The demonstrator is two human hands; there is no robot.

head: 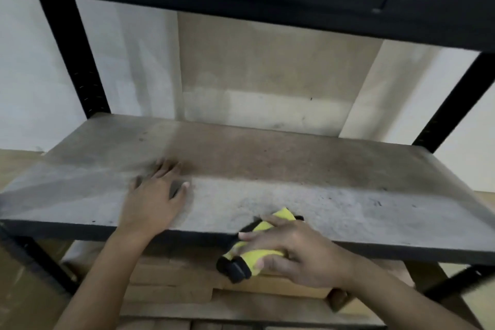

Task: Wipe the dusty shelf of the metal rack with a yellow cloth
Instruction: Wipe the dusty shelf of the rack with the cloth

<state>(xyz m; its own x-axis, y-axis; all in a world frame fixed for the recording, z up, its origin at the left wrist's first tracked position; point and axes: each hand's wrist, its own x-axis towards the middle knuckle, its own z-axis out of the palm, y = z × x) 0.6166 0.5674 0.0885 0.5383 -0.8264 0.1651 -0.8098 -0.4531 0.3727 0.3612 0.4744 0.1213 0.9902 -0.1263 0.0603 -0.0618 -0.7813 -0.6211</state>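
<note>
Cloth [263,238] in R hand [302,254], unlabelled

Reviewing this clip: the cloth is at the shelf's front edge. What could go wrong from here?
1. The yellow cloth hangs half off the front edge of the shelf; the right hand could lose it, or it may drag dust off the edge.
2. The left hand rests flat on the dusty surface, so it may smear grime and leave a print on that patch.
</note>
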